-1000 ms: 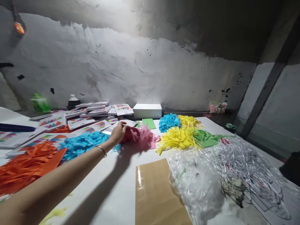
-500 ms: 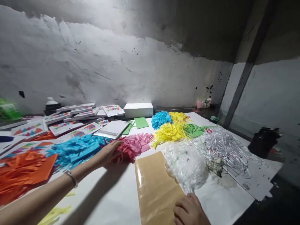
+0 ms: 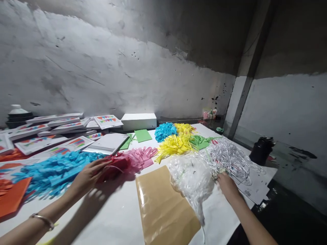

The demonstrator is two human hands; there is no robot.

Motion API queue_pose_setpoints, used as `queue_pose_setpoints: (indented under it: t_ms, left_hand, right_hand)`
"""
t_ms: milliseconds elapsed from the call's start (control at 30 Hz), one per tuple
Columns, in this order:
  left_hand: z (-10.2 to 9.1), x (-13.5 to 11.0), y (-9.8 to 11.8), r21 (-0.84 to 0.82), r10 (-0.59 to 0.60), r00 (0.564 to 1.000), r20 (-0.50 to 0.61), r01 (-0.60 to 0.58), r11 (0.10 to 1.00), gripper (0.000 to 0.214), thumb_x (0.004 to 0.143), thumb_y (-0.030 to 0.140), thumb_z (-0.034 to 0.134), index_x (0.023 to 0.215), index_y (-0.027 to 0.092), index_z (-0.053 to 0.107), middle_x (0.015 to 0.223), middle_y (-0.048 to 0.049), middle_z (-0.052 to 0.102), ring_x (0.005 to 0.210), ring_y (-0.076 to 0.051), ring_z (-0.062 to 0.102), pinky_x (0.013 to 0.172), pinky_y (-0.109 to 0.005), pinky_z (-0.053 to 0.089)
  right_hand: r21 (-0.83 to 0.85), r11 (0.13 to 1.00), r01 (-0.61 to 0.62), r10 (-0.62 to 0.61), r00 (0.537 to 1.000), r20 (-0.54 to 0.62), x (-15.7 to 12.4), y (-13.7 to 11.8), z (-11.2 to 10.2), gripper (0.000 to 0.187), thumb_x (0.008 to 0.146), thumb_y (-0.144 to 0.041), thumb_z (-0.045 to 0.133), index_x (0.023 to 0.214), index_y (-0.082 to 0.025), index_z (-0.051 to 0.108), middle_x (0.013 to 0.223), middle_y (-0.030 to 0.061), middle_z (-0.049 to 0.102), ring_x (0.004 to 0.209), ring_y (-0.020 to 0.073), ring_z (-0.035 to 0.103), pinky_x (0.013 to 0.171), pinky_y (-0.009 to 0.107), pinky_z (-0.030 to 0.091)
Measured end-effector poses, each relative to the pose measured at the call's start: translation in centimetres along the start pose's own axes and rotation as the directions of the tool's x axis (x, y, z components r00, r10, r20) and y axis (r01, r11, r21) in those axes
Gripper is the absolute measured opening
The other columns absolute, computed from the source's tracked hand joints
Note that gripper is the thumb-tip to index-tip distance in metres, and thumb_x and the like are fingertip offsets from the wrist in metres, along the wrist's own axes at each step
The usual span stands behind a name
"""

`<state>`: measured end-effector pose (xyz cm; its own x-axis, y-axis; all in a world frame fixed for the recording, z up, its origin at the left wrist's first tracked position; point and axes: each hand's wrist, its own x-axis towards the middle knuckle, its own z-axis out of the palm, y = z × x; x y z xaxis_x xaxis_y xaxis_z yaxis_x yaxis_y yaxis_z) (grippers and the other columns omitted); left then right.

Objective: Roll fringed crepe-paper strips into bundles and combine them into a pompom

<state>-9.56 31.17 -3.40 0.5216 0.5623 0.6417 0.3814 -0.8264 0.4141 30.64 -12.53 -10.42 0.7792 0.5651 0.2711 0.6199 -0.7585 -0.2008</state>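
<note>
My left hand (image 3: 92, 173) grips the edge of a red fringed bundle (image 3: 114, 166), its fingers curled over it. Beside the red one lies a pink fringed bundle (image 3: 143, 158); a blue fringed heap (image 3: 61, 166) is to the left of the hand. At the right, my right hand (image 3: 226, 182) has its fingers closed on a small crumpled, greyish-green rag-like piece (image 3: 220, 173). That piece sits between a heap of clear plastic strands (image 3: 191, 175) and a tangle of silvery cords (image 3: 227, 154). A glossy brown sheet (image 3: 166, 207) lies between my hands.
Yellow fringe (image 3: 176, 146), a blue shredded pile (image 3: 165, 132) and green pieces (image 3: 143, 135) lie further back. Printed white boxes (image 3: 63, 127) are stacked at the left near a long white box (image 3: 139, 120). A black container (image 3: 262, 149) stands beyond the table's right edge.
My right hand has moved up and right from the brown sheet's edge to the crumpled piece. My left hand has drawn the red bundle left, toward me. The view has turned right.
</note>
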Motion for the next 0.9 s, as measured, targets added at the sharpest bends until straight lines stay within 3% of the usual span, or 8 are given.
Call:
queue_pose_setpoints:
  t_ms: [133, 267, 400, 467, 533, 633, 700, 900]
  left_hand:
    - [-3.2, 1.0, 1.0, 0.055, 0.021, 0.989, -0.143, -0.013, 0.998, 0.044, 0.090, 0.061, 0.043, 0.098, 0.030, 0.074, 0.121, -0.0067, 0.066, 0.115, -0.035, 0.058, 0.107, -0.055, 0.043]
    - [-7.6, 1.4, 2.1, 0.089, 0.050, 0.989, -0.143, -0.037, 0.995, 0.041, 0.094, 0.043, 0.044, 0.116, 0.019, 0.068, 0.117, -0.0117, 0.066, 0.107, -0.029, 0.062, 0.101, -0.045, 0.048]
    - [-10.4, 0.2, 3.6, 0.092, 0.052, 0.996, -0.077, -0.045, 0.995, 0.047, 0.091, 0.036, 0.055, 0.135, 0.019, 0.057, 0.108, -0.0079, 0.072, 0.095, -0.024, 0.067, 0.093, -0.038, 0.053]
    - [-10.7, -0.8, 4.6, 0.085, 0.040, 0.998, -0.039, -0.036, 0.996, 0.052, 0.089, 0.032, 0.060, 0.139, 0.020, 0.054, 0.094, -0.0038, 0.073, 0.080, -0.021, 0.068, 0.082, -0.035, 0.056]
    - [-10.7, -2.0, 5.6, 0.075, 0.031, 0.999, -0.018, -0.030, 0.997, 0.050, 0.088, 0.028, 0.062, 0.137, 0.020, 0.056, 0.088, -0.0020, 0.073, 0.073, -0.019, 0.067, 0.076, -0.032, 0.057]
    - [-10.6, -3.4, 6.8, 0.058, 0.024, 0.999, -0.033, -0.022, 0.998, 0.046, 0.088, 0.028, 0.061, 0.133, 0.020, 0.059, 0.090, -0.0034, 0.073, 0.075, -0.019, 0.067, 0.075, -0.033, 0.056]
    - [-11.1, -4.1, 7.2, 0.045, 0.016, 0.998, -0.061, -0.014, 0.999, 0.044, 0.089, 0.030, 0.061, 0.132, 0.021, 0.060, 0.090, -0.0034, 0.073, 0.076, -0.020, 0.068, 0.075, -0.033, 0.056]
    - [-14.4, -5.4, 6.5, 0.003, -0.020, 0.984, -0.176, 0.021, 1.000, 0.042, 0.088, 0.037, 0.059, 0.127, 0.021, 0.062, 0.083, -0.0017, 0.072, 0.070, -0.019, 0.067, 0.070, -0.032, 0.055]
  right_hand:
    - [0.008, 0.999, 0.052, -0.053, 0.997, 0.063, 1.3, 1.0, -0.6, 0.016, 0.093, -0.020, 0.057, 0.078, -0.018, 0.062, 0.089, 0.0017, 0.068, 0.079, 0.0146, 0.062, 0.074, 0.029, 0.046]
    - [0.071, 0.991, 0.115, -0.122, 0.988, 0.097, 1.3, 2.4, -1.4, 0.021, 0.085, -0.025, 0.056, 0.064, -0.024, 0.057, 0.073, 0.0032, 0.069, 0.073, 0.0190, 0.066, 0.067, 0.028, 0.046]
    - [0.108, 0.987, 0.117, -0.114, 0.993, -0.032, 0.7, 0.2, -1.7, 0.023, 0.083, -0.035, 0.049, 0.091, -0.024, 0.068, 0.102, 0.0158, 0.073, 0.086, 0.0297, 0.070, 0.076, 0.040, 0.051]
    - [0.231, 0.954, 0.191, -0.168, 0.979, -0.114, -1.0, -3.8, -1.9, 0.036, 0.083, -0.042, 0.045, 0.102, -0.022, 0.068, 0.101, 0.0157, 0.072, 0.084, 0.0298, 0.070, 0.078, 0.042, 0.052]
    - [0.396, 0.856, 0.333, -0.342, 0.938, -0.050, -3.4, -9.4, -2.2, 0.043, 0.087, -0.048, 0.043, 0.109, -0.020, 0.067, 0.093, 0.0121, 0.071, 0.080, 0.0259, 0.069, 0.078, 0.038, 0.054]
    - [0.477, 0.647, 0.595, -0.710, 0.698, 0.092, -6.3, -18.8, -2.5, 0.037, 0.094, -0.034, 0.043, 0.122, -0.020, 0.062, 0.109, 0.0101, 0.069, 0.096, 0.0213, 0.068, 0.088, 0.033, 0.053]
    - [0.473, 0.589, 0.655, -0.777, 0.620, 0.109, -7.0, -24.5, -2.3, 0.034, 0.088, -0.024, 0.056, 0.121, -0.024, 0.063, 0.118, 0.0067, 0.067, 0.106, 0.0193, 0.067, 0.094, 0.029, 0.050]
    - [0.311, 0.595, 0.741, -0.803, 0.562, 0.198, -4.1, -35.8, 0.9, 0.039, 0.089, -0.037, 0.070, 0.121, -0.017, 0.060, 0.124, 0.0101, 0.062, 0.101, 0.0225, 0.066, 0.087, 0.041, 0.054]
